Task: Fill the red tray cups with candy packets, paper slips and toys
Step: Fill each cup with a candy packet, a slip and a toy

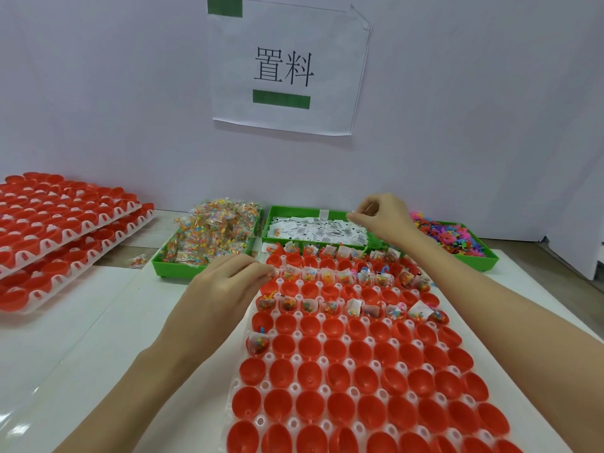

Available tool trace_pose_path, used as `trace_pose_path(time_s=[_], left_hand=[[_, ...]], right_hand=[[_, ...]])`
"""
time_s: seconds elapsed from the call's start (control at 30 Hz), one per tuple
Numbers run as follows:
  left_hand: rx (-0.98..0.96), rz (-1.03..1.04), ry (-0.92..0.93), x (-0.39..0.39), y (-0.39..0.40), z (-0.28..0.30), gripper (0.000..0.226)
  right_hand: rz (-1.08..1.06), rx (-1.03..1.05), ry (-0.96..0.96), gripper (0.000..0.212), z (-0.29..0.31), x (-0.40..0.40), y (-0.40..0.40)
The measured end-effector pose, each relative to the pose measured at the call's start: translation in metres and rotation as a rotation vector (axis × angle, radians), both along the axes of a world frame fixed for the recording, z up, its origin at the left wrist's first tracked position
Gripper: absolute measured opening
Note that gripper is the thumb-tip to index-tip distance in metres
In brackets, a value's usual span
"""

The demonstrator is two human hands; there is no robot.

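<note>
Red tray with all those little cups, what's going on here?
A person is packing the red tray by hand. The right hand reaches over the middle green bin of paper slips, fingers pinched as if picking one. The left hand rests at the tray's far-left edge. Candy packets and toys wait in bins either side. Some far rows hold packets; the near cups are bare. Spare trays sit stacked left.

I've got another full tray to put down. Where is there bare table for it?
Free: the white table between the stacked red trays and the working tray, under the left forearm. A narrower strip runs right of the working tray. Crowded: the back edge, lined by three green bins.
</note>
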State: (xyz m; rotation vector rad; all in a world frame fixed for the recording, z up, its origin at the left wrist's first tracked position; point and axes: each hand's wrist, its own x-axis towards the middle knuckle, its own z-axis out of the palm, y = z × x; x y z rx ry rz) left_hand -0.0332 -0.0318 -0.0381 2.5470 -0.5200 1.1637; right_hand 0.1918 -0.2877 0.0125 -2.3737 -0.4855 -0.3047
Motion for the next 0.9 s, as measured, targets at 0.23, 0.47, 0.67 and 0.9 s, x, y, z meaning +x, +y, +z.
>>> trace_pose_path(time_s=[0.23, 0.47, 0.67, 0.9], left_hand=[[-0.871, -0.217, 0.398, -0.013, -0.026, 0.014, 0.012], [-1.032, -0.448, 0.646, -0.027, -0.04, 0.032, 0.014], [-0.911, -0.481, 0.719, -0.036, -0.05, 0.036, 0.02], [-0.907, -0.432, 0.713, -0.038, -0.058, 0.031, 0.029]], right_hand=[[0.181, 0.415, 0.23, 0.014, 0.013, -0.101, -0.016], [0.254, 0.64, 0.458, 0.009, 0.009, -0.199, -0.026], [0.242, 0.613, 0.354, 0.008, -0.006, -0.229, -0.017], [0.343, 0.631, 0.422, 0.013, -0.014, -0.234, -0.019]])
